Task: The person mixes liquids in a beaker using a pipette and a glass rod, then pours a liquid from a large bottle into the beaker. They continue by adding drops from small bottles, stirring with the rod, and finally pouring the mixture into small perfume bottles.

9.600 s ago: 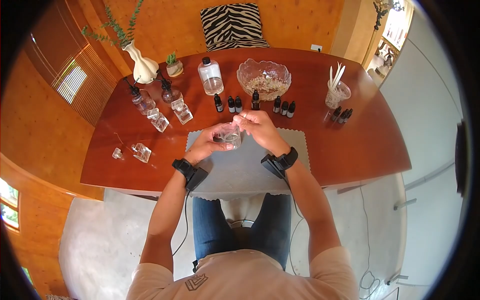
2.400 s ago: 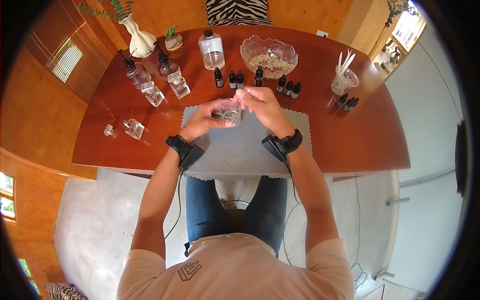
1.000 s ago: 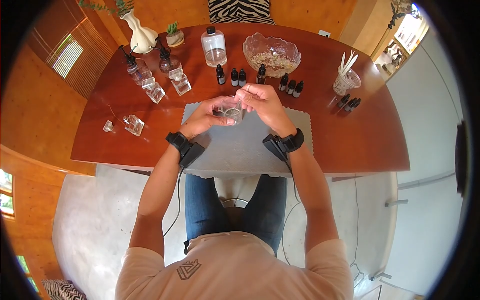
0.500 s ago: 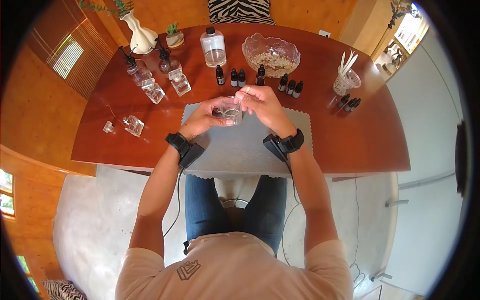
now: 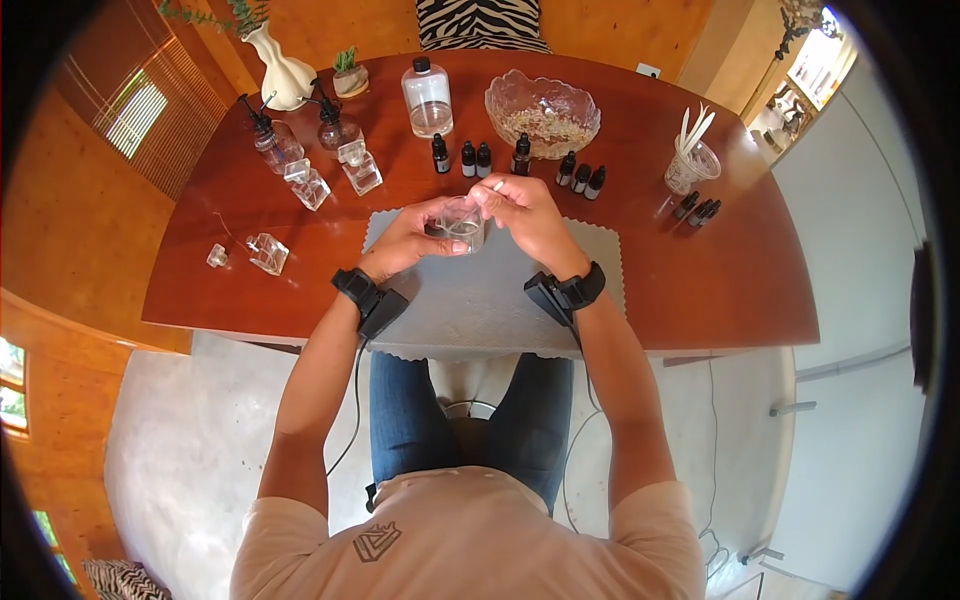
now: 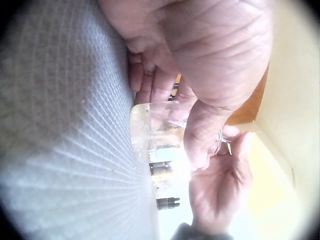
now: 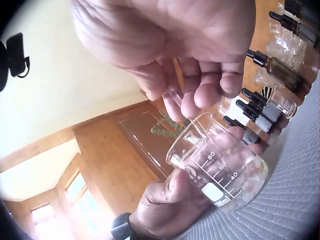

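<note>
My left hand grips a small glass beaker from the left, fingers behind it and thumb across its front. White graduations up to 80 and a 100 ml mark show on the beaker in the right wrist view, with a little clear liquid low inside. Above its rim, my right hand pinches a thin clear stirring rod between thumb and fingers. The beaker stands on a grey scalloped mat, its base right at the ribbed surface in the left wrist view.
Several black-capped dropper bottles line up behind the hands. Further back are a clear black-capped bottle and a glass bowl. Square glass bottles stand left; a cup of white sticks is right.
Since the oldest frame the head view has shifted, so the table sits higher in it. Both hands stay at the beaker; the right fingers shift slightly over the rim.
</note>
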The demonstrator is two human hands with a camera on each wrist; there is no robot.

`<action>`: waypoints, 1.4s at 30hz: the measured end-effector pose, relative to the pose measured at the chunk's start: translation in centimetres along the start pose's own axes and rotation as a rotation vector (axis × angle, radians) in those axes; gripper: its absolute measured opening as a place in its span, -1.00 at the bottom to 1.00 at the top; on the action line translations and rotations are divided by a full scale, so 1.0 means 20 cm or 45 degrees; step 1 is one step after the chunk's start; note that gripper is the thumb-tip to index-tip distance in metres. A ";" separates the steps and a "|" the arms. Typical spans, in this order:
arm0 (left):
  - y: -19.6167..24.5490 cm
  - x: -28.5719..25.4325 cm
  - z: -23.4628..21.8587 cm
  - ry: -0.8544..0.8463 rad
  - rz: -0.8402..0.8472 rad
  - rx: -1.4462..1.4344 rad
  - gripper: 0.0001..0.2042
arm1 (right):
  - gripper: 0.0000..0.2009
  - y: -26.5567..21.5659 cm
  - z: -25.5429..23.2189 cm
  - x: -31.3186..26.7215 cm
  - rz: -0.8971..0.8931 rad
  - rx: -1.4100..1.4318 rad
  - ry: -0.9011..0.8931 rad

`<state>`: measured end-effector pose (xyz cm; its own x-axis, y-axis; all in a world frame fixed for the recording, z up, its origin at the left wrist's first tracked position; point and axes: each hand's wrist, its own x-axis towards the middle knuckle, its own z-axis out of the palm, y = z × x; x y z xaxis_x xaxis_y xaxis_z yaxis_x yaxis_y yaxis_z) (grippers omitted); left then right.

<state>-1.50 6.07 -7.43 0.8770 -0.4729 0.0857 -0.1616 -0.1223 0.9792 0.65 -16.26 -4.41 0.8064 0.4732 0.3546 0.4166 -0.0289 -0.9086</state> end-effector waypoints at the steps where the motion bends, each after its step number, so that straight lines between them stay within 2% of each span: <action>1: 0.00 0.00 0.00 -0.001 0.003 0.015 -0.36 | -0.69 0.00 0.00 0.00 -0.001 -0.027 -0.014; 4: 0.01 0.00 0.00 -0.015 0.005 0.029 -0.37 | -0.68 0.01 -0.01 0.00 -0.002 0.001 -0.076; 10: 0.02 -0.01 0.00 -0.004 -0.003 0.043 -0.38 | -0.62 -0.01 0.01 0.00 -0.007 0.083 0.024; 13: 0.02 0.00 0.00 -0.014 -0.007 0.047 -0.37 | -0.61 0.01 -0.02 0.00 0.013 0.126 -0.134; 16: 0.03 -0.01 0.00 -0.003 -0.001 0.037 -0.36 | -0.60 0.01 -0.02 0.00 0.060 0.116 -0.050; 19: 0.03 -0.01 0.01 0.004 -0.024 0.000 -0.36 | -0.59 0.03 0.00 0.01 -0.005 0.078 0.058; 25: 0.02 -0.01 0.00 -0.009 0.005 0.028 -0.37 | -0.60 0.04 -0.02 0.00 0.030 0.118 -0.077; 28: 0.02 -0.01 0.01 0.003 0.007 0.008 -0.38 | -0.61 0.04 -0.02 0.00 0.051 0.080 -0.013; 31: 0.01 0.00 0.00 -0.009 -0.018 -0.014 -0.38 | -0.63 0.04 -0.01 0.01 -0.083 0.007 0.009; 34: 0.02 -0.01 0.00 -0.025 -0.017 -0.003 -0.39 | -0.64 0.03 -0.02 0.00 0.044 0.128 -0.124; 37: 0.02 -0.01 0.00 -0.007 0.014 -0.011 -0.40 | -0.65 0.03 -0.02 0.00 0.066 0.075 0.007; 40: 0.00 0.00 0.00 0.000 0.003 0.007 -0.41 | -0.67 0.01 0.01 0.00 -0.064 0.125 0.038; 42: 0.01 0.00 0.00 -0.010 -0.017 0.030 -0.41 | -0.68 0.03 -0.02 0.00 0.004 0.136 -0.083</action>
<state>-1.62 6.09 -7.15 0.8755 -0.4780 0.0709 -0.1606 -0.1495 0.9756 1.10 -16.55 -4.78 0.7773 0.5297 0.3396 0.3642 0.0614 -0.9293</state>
